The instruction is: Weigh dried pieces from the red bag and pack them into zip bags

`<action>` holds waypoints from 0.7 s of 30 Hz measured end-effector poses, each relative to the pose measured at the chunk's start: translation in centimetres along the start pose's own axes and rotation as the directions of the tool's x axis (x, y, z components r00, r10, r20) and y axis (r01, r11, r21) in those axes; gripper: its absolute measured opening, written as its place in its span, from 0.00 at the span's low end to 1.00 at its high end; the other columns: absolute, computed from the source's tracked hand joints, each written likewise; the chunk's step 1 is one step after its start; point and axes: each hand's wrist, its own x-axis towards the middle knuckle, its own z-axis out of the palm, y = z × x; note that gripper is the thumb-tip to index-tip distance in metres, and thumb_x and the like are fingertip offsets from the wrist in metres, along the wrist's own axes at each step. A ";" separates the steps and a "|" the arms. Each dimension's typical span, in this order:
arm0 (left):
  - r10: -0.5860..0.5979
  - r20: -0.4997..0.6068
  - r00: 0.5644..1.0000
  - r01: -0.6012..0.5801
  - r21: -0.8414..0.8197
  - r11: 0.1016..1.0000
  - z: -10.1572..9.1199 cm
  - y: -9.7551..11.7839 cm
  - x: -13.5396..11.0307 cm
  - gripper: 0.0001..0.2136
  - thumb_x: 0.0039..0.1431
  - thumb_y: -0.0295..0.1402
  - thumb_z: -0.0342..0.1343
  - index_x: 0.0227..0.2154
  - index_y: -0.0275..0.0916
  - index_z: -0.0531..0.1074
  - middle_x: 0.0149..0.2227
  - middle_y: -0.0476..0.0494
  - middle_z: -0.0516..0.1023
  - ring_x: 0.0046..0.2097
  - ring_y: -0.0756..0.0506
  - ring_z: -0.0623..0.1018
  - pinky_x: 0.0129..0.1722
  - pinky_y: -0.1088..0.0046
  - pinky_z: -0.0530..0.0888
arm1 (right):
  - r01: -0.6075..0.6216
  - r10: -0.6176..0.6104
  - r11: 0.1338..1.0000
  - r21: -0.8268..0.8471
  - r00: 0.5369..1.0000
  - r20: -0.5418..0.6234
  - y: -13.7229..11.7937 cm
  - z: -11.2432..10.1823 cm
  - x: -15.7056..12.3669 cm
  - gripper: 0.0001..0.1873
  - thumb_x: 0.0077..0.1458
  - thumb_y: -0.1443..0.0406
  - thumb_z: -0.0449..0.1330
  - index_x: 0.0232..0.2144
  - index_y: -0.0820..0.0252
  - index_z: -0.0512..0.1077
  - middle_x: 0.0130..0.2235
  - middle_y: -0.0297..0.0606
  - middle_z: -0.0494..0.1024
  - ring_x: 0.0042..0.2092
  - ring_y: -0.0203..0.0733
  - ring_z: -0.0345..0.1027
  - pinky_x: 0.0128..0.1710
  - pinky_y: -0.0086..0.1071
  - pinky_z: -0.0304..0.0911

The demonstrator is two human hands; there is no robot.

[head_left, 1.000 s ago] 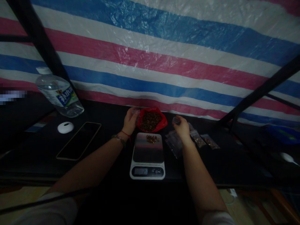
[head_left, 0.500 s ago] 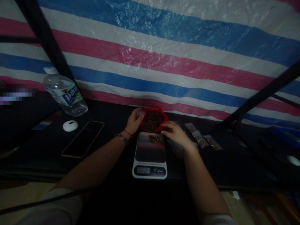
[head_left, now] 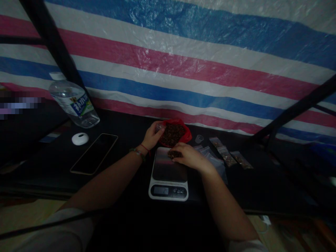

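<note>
A white kitchen scale (head_left: pixel 168 182) stands on the dark table in front of me, with a small pile of brown pieces (head_left: pixel 173 153) at the far end of its plate. My right hand (head_left: pixel 189 157) lies over that pile, fingertips touching it; whether it grips any pieces is hidden. Behind the scale sits an open red bag (head_left: pixel 184 130) full of the same brown pieces. My left hand (head_left: pixel 152 136) is at the bag's left edge, holding a small clear cup (head_left: pixel 158 126). A second small clear cup (head_left: pixel 199 138) stands on the table right of the bag.
Three small filled clear bags (head_left: pixel 227 155) lie in a row to the right, with empty clear bags (head_left: pixel 210 154) beside the scale. At left are a phone (head_left: pixel 94 153), a white round object (head_left: pixel 80 138) and a water bottle (head_left: pixel 74 104). A striped tarp (head_left: pixel 183 70) hangs behind.
My right hand has let go of its small clear cup beside the bag and moved left onto the pile on the scale. My left hand stays at the bag.
</note>
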 end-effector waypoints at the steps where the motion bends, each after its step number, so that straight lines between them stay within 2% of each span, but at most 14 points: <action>1: -0.004 0.004 1.000 0.004 -0.008 1.000 0.0 0.0 0.0 0.19 0.59 0.42 0.52 0.48 0.37 0.67 0.44 0.41 0.74 0.45 0.44 0.74 0.48 0.65 0.70 | 0.009 -0.009 1.000 -0.002 1.000 -0.001 -0.1 0.0 0.1 0.12 0.50 0.69 0.63 0.40 0.61 0.75 0.41 0.42 0.75 0.44 0.41 0.67 0.46 0.33 0.61; 4: -0.012 0.010 1.000 0.012 -0.037 0.999 0.0 0.0 0.0 0.19 0.58 0.43 0.53 0.48 0.37 0.67 0.45 0.40 0.74 0.45 0.44 0.75 0.48 0.65 0.70 | 0.043 -0.043 0.999 -0.003 0.999 -0.014 -0.4 0.1 0.2 0.10 0.52 0.71 0.61 0.38 0.61 0.76 0.39 0.40 0.76 0.43 0.40 0.68 0.46 0.33 0.61; 8: 0.002 0.039 0.999 -0.001 -0.044 0.999 0.0 0.1 -0.1 0.19 0.58 0.43 0.53 0.48 0.37 0.67 0.44 0.41 0.75 0.45 0.44 0.74 0.48 0.65 0.70 | 0.057 -0.057 0.998 -0.022 0.998 -0.020 -0.4 0.2 0.4 0.11 0.51 0.74 0.60 0.37 0.60 0.76 0.38 0.40 0.77 0.42 0.40 0.69 0.44 0.33 0.62; 21: 0.050 0.140 0.989 -0.049 -0.011 0.999 -0.2 0.7 -0.1 0.18 0.56 0.42 0.55 0.47 0.37 0.68 0.43 0.40 0.75 0.43 0.43 0.75 0.44 0.66 0.71 | 0.055 -0.054 0.998 0.020 0.998 -0.017 -0.4 -0.1 0.5 0.11 0.51 0.74 0.59 0.36 0.58 0.77 0.36 0.37 0.78 0.39 0.38 0.71 0.42 0.31 0.64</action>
